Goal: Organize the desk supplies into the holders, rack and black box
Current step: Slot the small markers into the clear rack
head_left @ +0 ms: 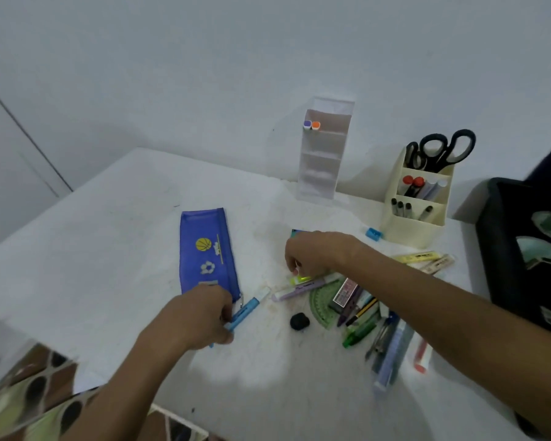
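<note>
At the white table (pixel 109 249), we see the left hand (pixel 191 316) pinch a blue highlighter (pixel 245 311) beside the blue pencil case (pixel 204 253), while the right hand (pixel 315 253) curls its fingers on what looks like a yellow-green highlighter (pixel 301 279). Along the table's far edge, the clear rack (pixel 323 154) holds two markers; the cream holder (pixel 417 198) carries scissors (pixel 439 151) and pens.
</note>
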Motion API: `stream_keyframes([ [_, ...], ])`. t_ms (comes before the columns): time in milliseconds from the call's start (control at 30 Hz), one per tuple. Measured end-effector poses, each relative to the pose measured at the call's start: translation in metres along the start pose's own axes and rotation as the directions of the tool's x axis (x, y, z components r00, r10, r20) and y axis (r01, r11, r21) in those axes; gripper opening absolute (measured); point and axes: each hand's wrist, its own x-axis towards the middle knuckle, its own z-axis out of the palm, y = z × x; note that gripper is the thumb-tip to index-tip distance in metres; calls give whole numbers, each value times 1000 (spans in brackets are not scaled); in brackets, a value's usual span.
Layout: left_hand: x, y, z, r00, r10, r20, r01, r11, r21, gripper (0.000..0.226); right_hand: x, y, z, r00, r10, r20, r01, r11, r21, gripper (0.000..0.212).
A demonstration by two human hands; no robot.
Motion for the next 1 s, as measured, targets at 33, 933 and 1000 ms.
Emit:
stream_keyframes([
  [33, 0, -1, 0, 1000, 9, -9, -9, 1000, -20, 20, 0, 2, 0, 1000, -22, 0, 22, 1000, 9, 23],
  [933, 79, 109, -218, 538, 95, -838, -449, 873, -189, 28, -59, 100, -116, 265, 399, -878, 342, 813, 472, 19],
  [1000, 86, 111, -215, 570, 130, -811, -440, 882, -168, 30, -54, 101, -110, 220, 363, -905, 337, 843, 420, 21],
])
